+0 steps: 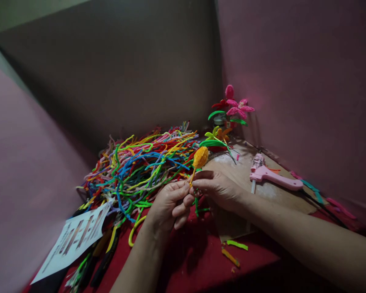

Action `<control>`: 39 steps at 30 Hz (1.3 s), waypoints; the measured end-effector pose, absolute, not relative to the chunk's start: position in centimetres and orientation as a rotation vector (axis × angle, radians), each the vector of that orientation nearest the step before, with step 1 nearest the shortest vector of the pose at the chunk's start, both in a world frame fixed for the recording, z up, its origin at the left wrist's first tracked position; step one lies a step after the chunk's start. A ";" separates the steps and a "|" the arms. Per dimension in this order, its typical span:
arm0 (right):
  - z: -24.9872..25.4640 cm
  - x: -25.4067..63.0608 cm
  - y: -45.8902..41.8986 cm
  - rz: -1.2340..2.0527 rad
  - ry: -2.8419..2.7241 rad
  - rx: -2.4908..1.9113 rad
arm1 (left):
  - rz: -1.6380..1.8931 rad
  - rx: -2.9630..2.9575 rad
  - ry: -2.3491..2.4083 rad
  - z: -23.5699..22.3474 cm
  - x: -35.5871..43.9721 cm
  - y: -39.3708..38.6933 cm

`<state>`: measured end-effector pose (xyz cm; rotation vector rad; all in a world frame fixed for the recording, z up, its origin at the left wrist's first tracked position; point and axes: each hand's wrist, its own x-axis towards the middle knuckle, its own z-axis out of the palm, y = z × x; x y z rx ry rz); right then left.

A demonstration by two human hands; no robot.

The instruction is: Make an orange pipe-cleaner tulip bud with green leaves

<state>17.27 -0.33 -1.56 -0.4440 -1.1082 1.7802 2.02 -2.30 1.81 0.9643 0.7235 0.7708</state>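
My left hand (170, 202) and my right hand (217, 188) meet at the middle of the table, fingers pinched together on the thin stem of an orange pipe-cleaner bud (200, 158). The oval bud stands up just above my fingertips. A green pipe cleaner (197, 205) hangs below my hands. A big heap of many-coloured pipe cleaners (140, 167) lies just behind and to the left of my left hand.
A pink glue gun (274, 176) lies on brown cardboard (240, 171) to the right. Finished pipe-cleaner flowers (236, 108) stand in the back corner. A printed paper sheet (75, 236) lies front left. Short cut scraps (236, 245) lie on the red tabletop. Walls enclose three sides.
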 end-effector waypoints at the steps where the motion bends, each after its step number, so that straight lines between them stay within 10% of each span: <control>1: -1.6 17.3 -0.3 1.784 -1.108 -0.437 | 0.761 0.967 0.719 1.8 2.0 -2.3; 16: -0.9 17.1 -1.0 1.600 -0.967 -0.743 | 1.245 2.480 1.435 -0.4 3.0 -2.4; 39: -2.3 17.0 0.0 1.711 -1.027 -0.561 | 0.952 0.744 0.728 1.8 3.2 -2.3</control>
